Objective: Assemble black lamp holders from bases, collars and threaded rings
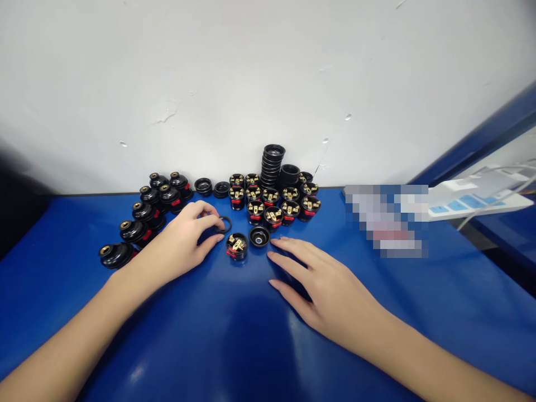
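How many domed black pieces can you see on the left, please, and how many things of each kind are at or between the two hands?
Domed black pieces: 7
Black ring: 1
Open black piece with brass contacts: 1
Shallow black cap: 1
Total: 10

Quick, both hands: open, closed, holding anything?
Left hand: partly curled, fingers at a black ring; can't tell if gripped.
Right hand: open, nothing visibly held, fingertips beside a black cup.
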A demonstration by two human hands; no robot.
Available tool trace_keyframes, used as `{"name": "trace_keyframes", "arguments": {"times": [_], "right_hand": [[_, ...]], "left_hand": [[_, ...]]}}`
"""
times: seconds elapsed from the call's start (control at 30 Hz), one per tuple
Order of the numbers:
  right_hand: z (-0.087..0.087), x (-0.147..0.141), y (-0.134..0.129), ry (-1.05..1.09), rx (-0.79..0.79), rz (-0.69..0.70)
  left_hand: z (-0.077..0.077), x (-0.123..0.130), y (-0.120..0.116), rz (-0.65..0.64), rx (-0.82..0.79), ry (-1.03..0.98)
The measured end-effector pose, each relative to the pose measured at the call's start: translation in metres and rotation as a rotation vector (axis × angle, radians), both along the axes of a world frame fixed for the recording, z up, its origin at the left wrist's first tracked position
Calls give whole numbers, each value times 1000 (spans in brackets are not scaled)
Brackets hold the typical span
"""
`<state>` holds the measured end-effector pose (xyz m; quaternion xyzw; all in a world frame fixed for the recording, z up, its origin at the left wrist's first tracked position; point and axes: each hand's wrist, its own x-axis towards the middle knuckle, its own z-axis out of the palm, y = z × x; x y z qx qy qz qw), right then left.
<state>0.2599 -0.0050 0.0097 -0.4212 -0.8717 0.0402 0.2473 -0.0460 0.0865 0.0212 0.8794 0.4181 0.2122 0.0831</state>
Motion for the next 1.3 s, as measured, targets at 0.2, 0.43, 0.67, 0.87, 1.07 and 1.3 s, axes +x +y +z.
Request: {"name": "trace_keyframes", "arguments": {"times": [0.2, 0.43, 0.67, 0.87, 1.07, 1.3], "right_hand": [[0, 0, 1, 12, -12, -3], [0, 3, 5, 76, -59, -53], [-5, 2, 6, 136, -24, -102], [-4, 2, 7, 145, -30, -121], [-7, 3, 10, 152, 23, -66], [-8, 4, 11, 177, 47, -65]], "left_hand": [[10, 1, -9, -54, -223, -36], [1, 22, -19, -82, -221, -158], [-5, 26, -18, -147, -222, -264], [-8, 28, -16, -193, -256, -329], [-13, 34, -19, -185, -207, -378], [-18, 38, -23, -195, -295, -463]]}}
